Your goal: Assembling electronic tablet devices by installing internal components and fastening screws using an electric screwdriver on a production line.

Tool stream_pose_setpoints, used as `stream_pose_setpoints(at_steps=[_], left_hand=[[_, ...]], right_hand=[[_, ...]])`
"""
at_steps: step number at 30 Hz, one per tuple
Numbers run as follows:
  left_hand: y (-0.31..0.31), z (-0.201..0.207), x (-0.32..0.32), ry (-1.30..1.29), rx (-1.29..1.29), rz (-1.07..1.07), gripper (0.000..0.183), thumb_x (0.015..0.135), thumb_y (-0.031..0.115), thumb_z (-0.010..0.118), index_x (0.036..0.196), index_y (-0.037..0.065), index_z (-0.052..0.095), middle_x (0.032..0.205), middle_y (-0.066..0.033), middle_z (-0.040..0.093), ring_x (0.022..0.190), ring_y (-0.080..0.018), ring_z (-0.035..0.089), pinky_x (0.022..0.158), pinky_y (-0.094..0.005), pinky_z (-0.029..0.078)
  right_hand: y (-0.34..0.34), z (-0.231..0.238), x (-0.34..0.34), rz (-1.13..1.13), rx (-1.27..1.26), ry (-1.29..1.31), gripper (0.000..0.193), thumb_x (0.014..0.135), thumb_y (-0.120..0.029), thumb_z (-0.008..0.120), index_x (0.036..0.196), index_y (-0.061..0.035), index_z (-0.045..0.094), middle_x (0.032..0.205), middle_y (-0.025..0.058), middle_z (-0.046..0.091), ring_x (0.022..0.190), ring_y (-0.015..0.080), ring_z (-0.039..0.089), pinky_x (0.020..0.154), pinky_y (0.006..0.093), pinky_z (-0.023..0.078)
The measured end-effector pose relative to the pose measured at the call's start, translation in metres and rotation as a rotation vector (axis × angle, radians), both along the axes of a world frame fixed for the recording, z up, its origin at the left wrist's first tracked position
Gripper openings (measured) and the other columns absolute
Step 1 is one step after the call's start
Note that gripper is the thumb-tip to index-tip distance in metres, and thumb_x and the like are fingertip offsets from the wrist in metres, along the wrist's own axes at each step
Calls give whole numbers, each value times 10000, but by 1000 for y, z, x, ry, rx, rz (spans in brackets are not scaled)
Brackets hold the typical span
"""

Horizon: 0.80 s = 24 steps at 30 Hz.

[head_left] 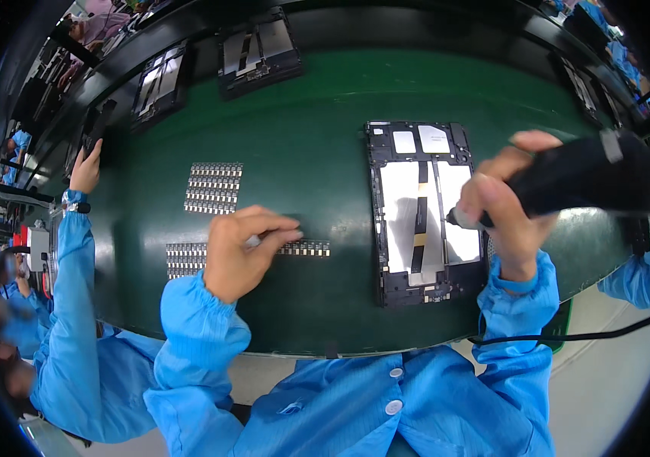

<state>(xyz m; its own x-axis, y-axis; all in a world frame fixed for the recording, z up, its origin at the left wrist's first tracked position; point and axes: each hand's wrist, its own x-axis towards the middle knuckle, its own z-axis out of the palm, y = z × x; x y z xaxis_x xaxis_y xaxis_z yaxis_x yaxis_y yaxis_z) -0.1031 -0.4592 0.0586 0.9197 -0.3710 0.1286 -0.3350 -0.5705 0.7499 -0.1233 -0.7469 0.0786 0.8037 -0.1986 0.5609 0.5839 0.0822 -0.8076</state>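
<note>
My left hand (pixel 241 247) hovers over rows of small circuit-board pieces (pixel 186 260), thumb and forefinger pinched together. Whatever those fingertips hold, if anything, is too small to make out. One row (pixel 313 248) sticks out to the right beneath them. My right hand (pixel 511 202) is wrapped around a black handheld tool (pixel 584 179), somewhat blurred, whose narrow tip points left. That tip is over the right part of an opened tablet body (pixel 402 213), which lies on the green table with silver panels and a dark ribbon strip inside.
Another block of small board pieces (pixel 214 187) lies farther back. Tablet bodies (pixel 260 53) rest along the far edge. At left, a co-worker's hand (pixel 86 169) touches a dark device (pixel 98 126). A black cable (pixel 591 335) crosses at lower right, beside a green bin (pixel 561 327).
</note>
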Motion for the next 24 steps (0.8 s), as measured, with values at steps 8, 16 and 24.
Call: stream_pose_setpoints(at_steps=[8, 16, 24], left_hand=[[-59, -30, 37, 388, -412, 74, 87, 789, 18, 707, 834, -43, 665, 739, -56, 662, 652, -77, 603, 591, -204, 495], [-66, -38, 42, 514, -505, 64, 113, 796, 36, 706, 853, -41, 647, 737, -63, 658, 649, -83, 604, 592, -207, 497], [-85, -47, 48, 534, -475, -28, 121, 823, 62, 696, 875, -35, 643, 758, -38, 652, 653, -60, 582, 588, -188, 468]], right_hand=[[34, -10, 46, 3, -49, 30, 363, 737, 49, 722, 1045, 60, 531, 613, 15, 589, 510, 68, 551, 473, 202, 425], [33, -19, 54, 38, -107, 92, 371, 778, 79, 663, 1097, 45, 476, 602, 45, 578, 489, 100, 548, 474, 227, 441], [29, -9, 51, -16, -30, 27, 347, 737, 56, 713, 1038, 59, 541, 617, 20, 599, 507, 76, 557, 475, 210, 433]])
